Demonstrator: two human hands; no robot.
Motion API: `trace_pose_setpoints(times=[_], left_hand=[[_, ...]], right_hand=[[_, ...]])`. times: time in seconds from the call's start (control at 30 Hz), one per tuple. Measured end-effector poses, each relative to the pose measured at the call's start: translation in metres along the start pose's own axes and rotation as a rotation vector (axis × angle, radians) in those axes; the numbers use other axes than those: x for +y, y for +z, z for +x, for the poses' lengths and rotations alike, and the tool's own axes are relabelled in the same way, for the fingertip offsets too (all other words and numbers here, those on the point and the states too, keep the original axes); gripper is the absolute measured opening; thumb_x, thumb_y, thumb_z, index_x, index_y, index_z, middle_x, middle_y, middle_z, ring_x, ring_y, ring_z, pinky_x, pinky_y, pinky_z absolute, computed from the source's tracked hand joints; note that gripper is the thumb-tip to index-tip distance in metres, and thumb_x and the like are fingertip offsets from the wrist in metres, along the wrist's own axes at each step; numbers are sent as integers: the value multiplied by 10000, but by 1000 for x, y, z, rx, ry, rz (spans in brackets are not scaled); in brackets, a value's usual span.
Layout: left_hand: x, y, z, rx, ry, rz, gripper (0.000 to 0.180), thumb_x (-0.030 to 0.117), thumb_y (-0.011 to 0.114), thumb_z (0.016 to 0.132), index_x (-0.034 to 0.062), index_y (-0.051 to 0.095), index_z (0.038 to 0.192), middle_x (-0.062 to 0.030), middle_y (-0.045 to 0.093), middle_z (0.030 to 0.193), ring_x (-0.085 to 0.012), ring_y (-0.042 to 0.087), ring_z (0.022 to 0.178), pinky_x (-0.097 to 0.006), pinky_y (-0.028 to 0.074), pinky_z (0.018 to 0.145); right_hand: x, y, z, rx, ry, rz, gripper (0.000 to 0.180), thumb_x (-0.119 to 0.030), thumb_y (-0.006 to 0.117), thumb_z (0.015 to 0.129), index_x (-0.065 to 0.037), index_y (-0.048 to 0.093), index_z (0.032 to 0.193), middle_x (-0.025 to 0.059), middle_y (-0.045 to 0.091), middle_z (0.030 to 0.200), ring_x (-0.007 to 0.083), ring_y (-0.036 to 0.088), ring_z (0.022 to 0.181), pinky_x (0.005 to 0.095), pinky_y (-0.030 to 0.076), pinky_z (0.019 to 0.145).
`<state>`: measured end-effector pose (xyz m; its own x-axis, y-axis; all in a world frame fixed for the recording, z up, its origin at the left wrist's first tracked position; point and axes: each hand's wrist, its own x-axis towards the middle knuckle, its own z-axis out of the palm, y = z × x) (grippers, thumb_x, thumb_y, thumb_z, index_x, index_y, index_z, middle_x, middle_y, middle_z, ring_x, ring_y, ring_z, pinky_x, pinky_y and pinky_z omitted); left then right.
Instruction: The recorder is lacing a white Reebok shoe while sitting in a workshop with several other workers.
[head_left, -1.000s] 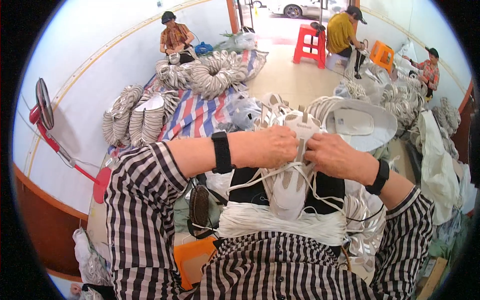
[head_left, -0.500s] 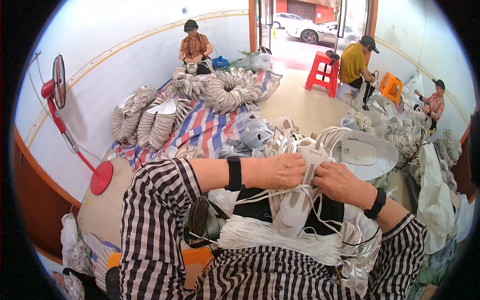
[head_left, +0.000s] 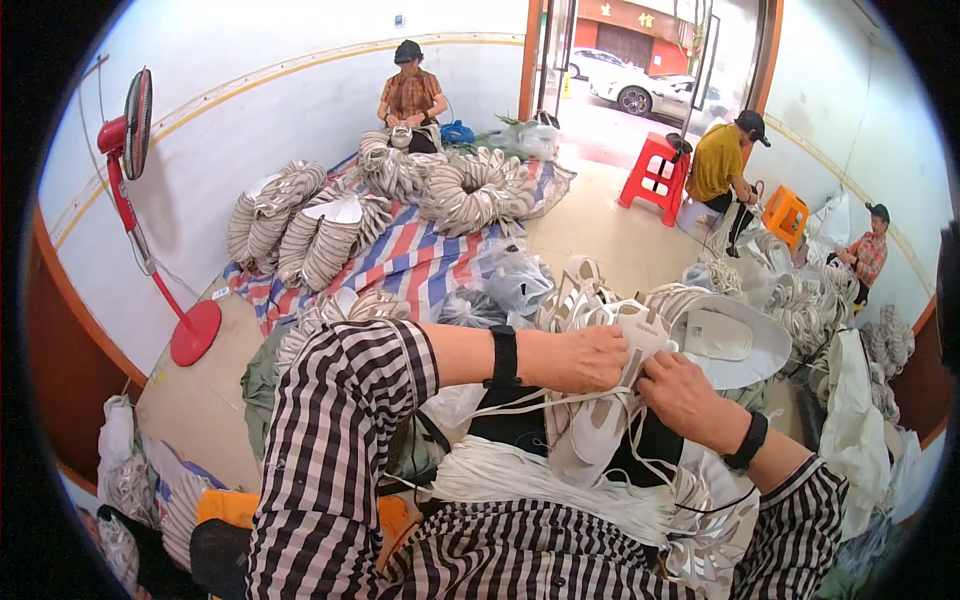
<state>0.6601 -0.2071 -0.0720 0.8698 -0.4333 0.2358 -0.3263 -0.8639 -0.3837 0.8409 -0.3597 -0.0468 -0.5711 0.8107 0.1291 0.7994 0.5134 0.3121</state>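
Hand work on a shoe, arranged near to far. Nearest the wearer's checked shirt [head_left: 540, 550] lies a loose bundle of white laces [head_left: 550, 483]; beyond it, over a black surface, rests the off-white shoe upper [head_left: 583, 445], toe toward the wearer and tongue pointing away. The left hand [head_left: 588, 360] has its grip closed on the upper's left side beside the tongue; the right hand [head_left: 683, 398] pinches the opposite edge, thumb and forefinger together. Whether either also holds the lace [head_left: 530, 408] — which crosses the throat and trails in loops on both sides — cannot be told. The step in hand appears to be threading at the upper eyelets; the next move would call for a firm hold on the upper while the lace is drawn through evenly. Just beyond stand nested uppers [head_left: 580, 285] and a clear plastic bag [head_left: 522, 280]. Farther off, a striped sheet [head_left: 385, 268] carries a ring of uppers [head_left: 478, 190]. Co-workers sit in the background — one in a yellow shirt [head_left: 715, 162], near a red stool [head_left: 655, 180].
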Motion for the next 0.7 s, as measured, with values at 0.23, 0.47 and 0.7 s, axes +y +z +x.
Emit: trace_pose_setpoints(times=[0.23,0.47,0.7], left_hand=[[11,-3,-4,40,3,137,112,166,585,751,71,635,781,-45,582,886,-203,551,928,-310,428,802],[32,-5,-7,0,-60,195,140,168,584,770,39,625,808,-58,583,856,-201,550,874,-313,422,763],[30,-13,-32,276,-88,153,90,173,586,774,87,574,748,-30,532,816,-195,528,859,-310,419,772]], right_hand=[[2,1,0,-117,-2,-79,94,-148,608,775,-72,656,801,89,571,944,251,572,947,410,462,815],[-5,8,-4,-111,177,78,105,-163,607,783,-94,672,738,103,550,906,287,549,947,475,431,792],[-23,12,15,-31,324,116,141,-157,609,795,-56,675,723,136,547,926,329,526,962,510,416,791]])
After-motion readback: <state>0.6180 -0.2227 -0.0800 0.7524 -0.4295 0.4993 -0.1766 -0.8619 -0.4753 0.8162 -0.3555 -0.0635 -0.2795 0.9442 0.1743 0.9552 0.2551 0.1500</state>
